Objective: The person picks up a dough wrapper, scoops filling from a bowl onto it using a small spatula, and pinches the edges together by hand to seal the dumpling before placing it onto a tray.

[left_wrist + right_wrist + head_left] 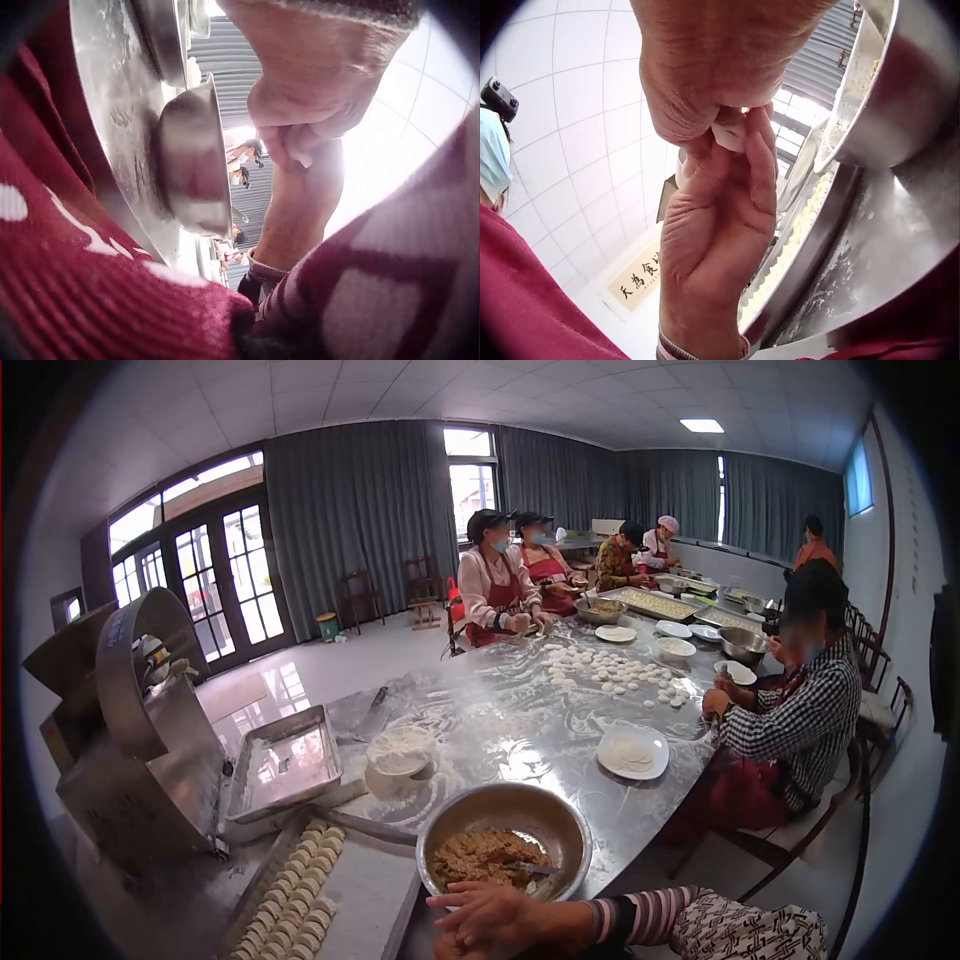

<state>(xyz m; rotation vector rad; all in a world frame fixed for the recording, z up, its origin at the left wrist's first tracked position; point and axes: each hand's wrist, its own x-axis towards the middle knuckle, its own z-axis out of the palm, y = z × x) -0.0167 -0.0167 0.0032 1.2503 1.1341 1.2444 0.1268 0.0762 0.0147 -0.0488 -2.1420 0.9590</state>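
Both hands meet close in front of the body, beside the metal bowl (572, 830). Between their fingertips a small white piece of dough, a dumpling (729, 136), shows in the right wrist view; most of it is hidden by the fingers. My right hand (490, 912) pinches it from one side, its fingers bent over it. From the other side my left hand (716, 240) holds it with curled fingers. Brown filling (478, 857) lies in the bowl, a spoon (530, 868) stuck in it.
Left of the bowl, a tray (375, 900) carries rows of dumplings (290, 890). Beyond stand an empty metal pan (285, 760), a flour plate (400, 750) and a plate of wrappers (634, 752). Dough pieces (610, 670) lie mid-table. A person (790, 700) sits at the right.
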